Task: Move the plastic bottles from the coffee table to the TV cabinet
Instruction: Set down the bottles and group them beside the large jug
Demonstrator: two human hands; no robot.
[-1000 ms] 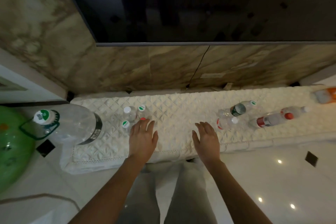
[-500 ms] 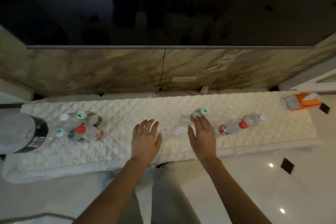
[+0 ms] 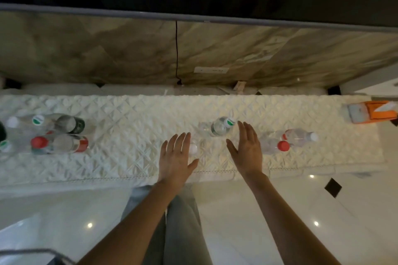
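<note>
Several plastic bottles (image 3: 219, 127) already lay on the TV cabinet (image 3: 133, 118) as both hands, left (image 3: 174, 157) and right (image 3: 247, 148), hovered spread and empty; the coffee table was out of view.

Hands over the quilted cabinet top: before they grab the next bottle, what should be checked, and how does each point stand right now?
1. Both hands free: ok. The left hand and right hand are open and hold nothing.
2. A bottle within reach: ok. The green-capped bottle lies just beyond the right hand's fingertips.
3. That bottle capped: ok.
4. White-capped bottle by the left hand: cannot tell how it lies, partly hidden.
5. Room on the quilted cover between the bottle groups: ok.
6. Bottles left on the coffee table: cannot tell, out of view.
</note>
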